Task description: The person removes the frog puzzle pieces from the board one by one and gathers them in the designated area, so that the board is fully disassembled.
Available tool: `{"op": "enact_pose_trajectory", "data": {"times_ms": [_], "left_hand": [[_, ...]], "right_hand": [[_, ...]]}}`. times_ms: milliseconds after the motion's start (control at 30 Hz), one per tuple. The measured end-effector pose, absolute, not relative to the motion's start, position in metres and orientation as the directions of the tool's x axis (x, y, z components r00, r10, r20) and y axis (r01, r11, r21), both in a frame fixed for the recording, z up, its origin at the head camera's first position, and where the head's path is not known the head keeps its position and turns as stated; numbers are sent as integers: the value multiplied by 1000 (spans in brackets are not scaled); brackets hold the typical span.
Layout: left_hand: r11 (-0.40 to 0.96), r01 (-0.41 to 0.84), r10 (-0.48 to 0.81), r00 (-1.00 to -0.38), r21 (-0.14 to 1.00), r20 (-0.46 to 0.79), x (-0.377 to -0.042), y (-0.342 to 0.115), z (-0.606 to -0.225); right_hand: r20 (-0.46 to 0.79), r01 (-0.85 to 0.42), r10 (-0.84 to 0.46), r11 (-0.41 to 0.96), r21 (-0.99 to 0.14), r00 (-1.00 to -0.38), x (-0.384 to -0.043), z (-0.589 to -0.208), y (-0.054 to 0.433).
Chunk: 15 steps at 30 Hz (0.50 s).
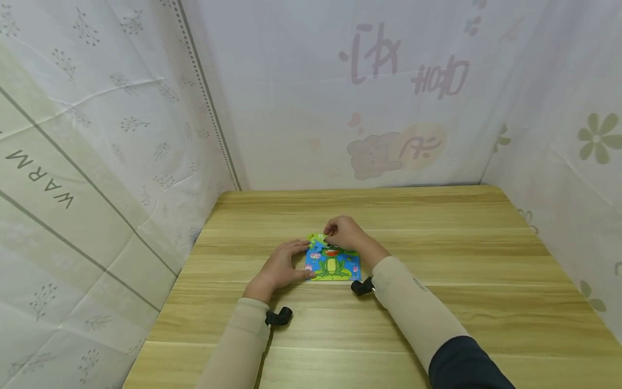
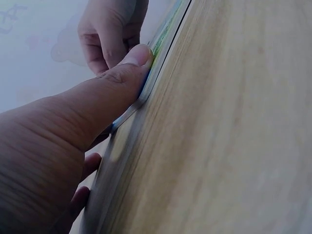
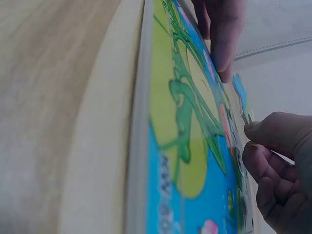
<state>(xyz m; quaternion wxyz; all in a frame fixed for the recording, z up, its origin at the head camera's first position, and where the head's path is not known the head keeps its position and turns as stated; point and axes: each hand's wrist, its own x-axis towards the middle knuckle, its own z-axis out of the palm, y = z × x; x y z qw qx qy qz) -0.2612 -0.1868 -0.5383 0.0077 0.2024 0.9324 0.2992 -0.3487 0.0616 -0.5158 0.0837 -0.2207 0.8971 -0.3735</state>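
Note:
A frog jigsaw puzzle in a shallow tray lies on the table, a green frog on blue with pink flowers. My right hand is over the puzzle's far part, pinching a thin puzzle piece with a blue face between thumb and fingertips. In the right wrist view the piece is tilted up, apart from the picture surface. My left hand rests at the left side, its thumb pressing on the near left corner and its fingers stretched along the left edge. The right hand hides part of the puzzle's top.
The wooden table extends around the puzzle on all sides. A printed white curtain hangs behind the table and at both sides. Black wrist mounts stick out from both sleeves.

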Motion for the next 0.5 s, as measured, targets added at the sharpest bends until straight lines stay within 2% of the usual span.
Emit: {"op": "enact_pose_trajectory", "data": {"times_ms": [500], "left_hand": [[731,373,381,-918,571,113,-260,-187,-539]], "right_hand": [[46,-303,-394,621,-723,-918,-344,-520,97]]}}
